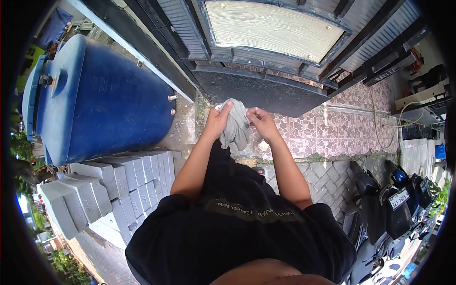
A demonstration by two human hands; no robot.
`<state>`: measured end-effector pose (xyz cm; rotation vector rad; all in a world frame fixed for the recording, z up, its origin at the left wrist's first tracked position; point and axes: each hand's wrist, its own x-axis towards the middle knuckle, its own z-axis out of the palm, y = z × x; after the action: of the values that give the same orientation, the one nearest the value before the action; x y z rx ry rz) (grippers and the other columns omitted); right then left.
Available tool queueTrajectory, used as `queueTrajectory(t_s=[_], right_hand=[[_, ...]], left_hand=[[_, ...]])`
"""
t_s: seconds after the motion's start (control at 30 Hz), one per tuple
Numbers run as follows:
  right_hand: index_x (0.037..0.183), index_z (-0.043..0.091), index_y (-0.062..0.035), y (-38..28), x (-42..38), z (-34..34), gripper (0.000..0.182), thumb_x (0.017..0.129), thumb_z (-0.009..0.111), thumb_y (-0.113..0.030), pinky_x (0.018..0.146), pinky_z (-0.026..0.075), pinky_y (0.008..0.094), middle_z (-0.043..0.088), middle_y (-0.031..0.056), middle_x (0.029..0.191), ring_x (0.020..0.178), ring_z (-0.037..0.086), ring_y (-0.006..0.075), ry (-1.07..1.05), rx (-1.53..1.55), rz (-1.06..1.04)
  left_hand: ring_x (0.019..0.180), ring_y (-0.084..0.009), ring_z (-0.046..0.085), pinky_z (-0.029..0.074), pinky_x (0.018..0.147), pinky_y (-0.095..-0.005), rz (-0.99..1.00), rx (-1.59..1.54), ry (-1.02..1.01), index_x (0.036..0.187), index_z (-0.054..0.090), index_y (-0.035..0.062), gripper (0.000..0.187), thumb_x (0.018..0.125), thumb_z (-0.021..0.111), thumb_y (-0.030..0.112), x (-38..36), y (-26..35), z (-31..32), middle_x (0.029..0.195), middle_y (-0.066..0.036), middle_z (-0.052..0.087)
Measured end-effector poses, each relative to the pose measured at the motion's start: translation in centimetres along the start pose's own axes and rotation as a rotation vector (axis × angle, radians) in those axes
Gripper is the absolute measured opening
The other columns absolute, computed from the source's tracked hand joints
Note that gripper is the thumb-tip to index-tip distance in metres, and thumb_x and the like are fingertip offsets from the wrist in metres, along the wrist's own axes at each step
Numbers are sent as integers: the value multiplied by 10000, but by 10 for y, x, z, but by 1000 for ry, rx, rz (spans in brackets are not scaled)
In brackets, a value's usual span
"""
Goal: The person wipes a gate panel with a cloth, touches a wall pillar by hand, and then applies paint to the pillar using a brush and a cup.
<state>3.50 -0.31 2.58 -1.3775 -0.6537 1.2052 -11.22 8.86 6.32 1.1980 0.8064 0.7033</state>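
A crumpled grey cloth (234,124) hangs between my two hands in front of my black shirt. My left hand (217,122) is closed on its upper left part, with the thumb lying on top of the fabric. At the cloth's right edge is my right hand (261,124), its thumb and fingertips pinched together on the fabric. The cloth's lower end dangles loose below both hands. Behind it stands the dark lower panel of a metal gate (261,90).
A large blue tank (114,95) stands at the left, above stacked grey blocks (128,185). Parked motorcycles (384,204) are at the lower right. Pink patterned tiles (332,133) lie beyond the grey paving (318,178). A hose (380,128) runs at the right.
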Motion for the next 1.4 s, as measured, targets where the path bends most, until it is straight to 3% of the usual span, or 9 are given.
queueTrajectory(t_s=[0.23,0.27,0.37,0.43,0.57,0.67,0.83,1.1,1.4], right_hand=[[980,611,-33,3,14,22,216,827,626,-185,731,471,292,610,61,886,819,596,164,-48,-363,-71],[957,607,-29,12,23,23,197,822,630,-170,727,472,294,599,53,906,810,594,163,-54,-327,-142],[841,577,-10,2,43,42,111,816,622,-108,759,456,282,571,47,957,838,576,150,-29,-187,-199],[794,551,-23,-11,57,56,73,835,587,-71,804,427,268,575,46,945,895,552,133,160,2,-572],[916,515,-31,-20,83,68,42,914,502,-72,893,388,249,563,69,1050,998,523,129,130,613,-307],[1100,500,-8,-43,107,76,214,922,515,-124,905,404,284,566,117,1109,1054,523,156,260,289,-408],[1226,481,15,-59,135,80,454,838,627,-171,822,456,346,577,195,1055,965,588,297,471,-503,-502],[1170,540,-29,-60,174,100,368,823,614,-127,693,482,393,551,170,968,824,582,339,968,-754,-606],[1156,547,-35,-73,182,113,362,812,625,-116,664,494,395,534,189,977,796,584,358,1065,-791,-555]], left_hand=[[753,-88,531,432,679,-243,89,186,-62,837,609,-1,273,922,535,247,35,-4,-34,803,-26,610],[832,-93,542,432,740,-240,152,173,-118,933,606,-9,248,922,524,224,44,-10,-44,963,-63,604],[987,-111,517,410,844,-258,304,197,-138,1046,584,-21,259,920,519,195,63,0,-58,1133,-70,544],[1108,-146,462,368,936,-293,172,-9,-160,1196,495,-29,376,906,538,206,70,6,-62,1236,-99,483],[1130,-188,466,355,975,-316,96,-98,-247,1331,296,-32,625,844,623,183,90,-10,-66,1267,-166,467],[1138,-189,471,362,975,-316,358,190,-319,1340,297,1,531,880,548,86,116,-11,-62,1272,-95,460],[1198,-186,427,326,1005,-295,176,232,-360,1324,340,-14,443,914,483,73,146,-7,-55,1329,-120,426],[1191,-223,462,355,980,-305,72,133,-473,1330,365,13,410,939,426,118,191,1,-59,1291,-144,480],[1224,-160,393,316,1011,-282,-95,162,-611,1373,316,28,436,969,413,158,210,20,-66,1349,-83,420]])
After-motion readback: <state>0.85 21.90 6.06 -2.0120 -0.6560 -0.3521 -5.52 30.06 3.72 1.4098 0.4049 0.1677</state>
